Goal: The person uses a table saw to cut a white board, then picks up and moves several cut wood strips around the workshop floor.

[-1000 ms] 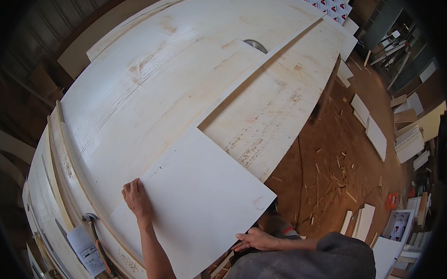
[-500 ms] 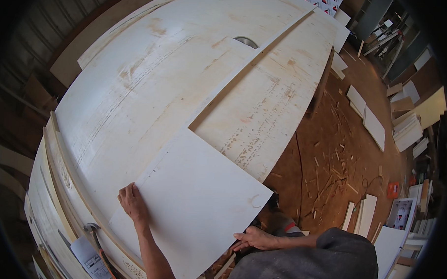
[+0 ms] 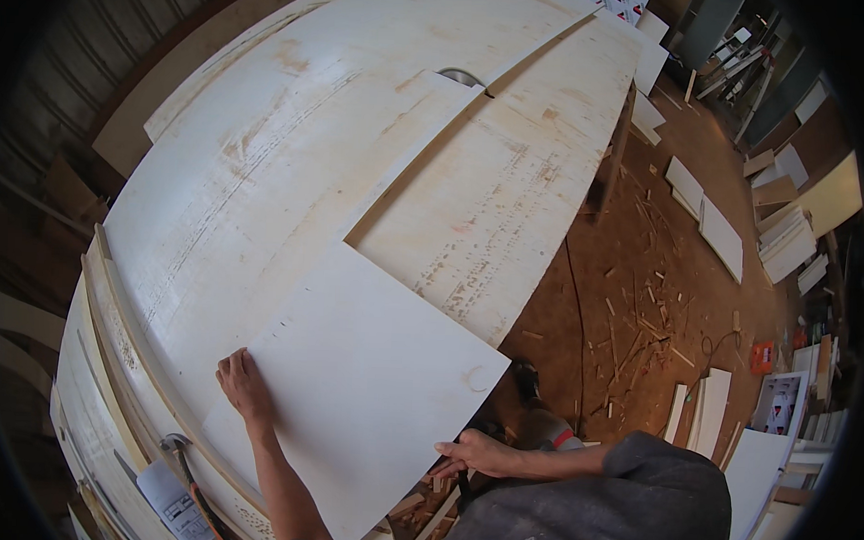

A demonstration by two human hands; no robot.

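My left hand (image 3: 240,387) is closed on the left edge of a white panel (image 3: 372,363) lying on a broad, stained white table (image 3: 237,139). My right hand (image 3: 473,452) grips the panel's near right edge, thumb on top, fingers partly hidden. Beyond the panel, a long narrow white strip (image 3: 535,49) runs away across the table, beside a half-visible round metal disc (image 3: 459,76). Left of my left hand lie wooden rails (image 3: 116,326), a hammer (image 3: 185,471) with an orange and black handle and a printed paper sheet (image 3: 172,504).
The brown floor (image 3: 581,361) at right holds scattered offcuts, white boards (image 3: 719,237), stacked pieces (image 3: 790,240) and a small orange case (image 3: 762,358). Metal frames and panels (image 3: 753,81) lean at the back right. Dark corrugated sheeting (image 3: 58,86) stands at the left.
Both hands have shifted the panel slightly toward the upper left, along with the strip's near end. The hands keep their hold on the edges.
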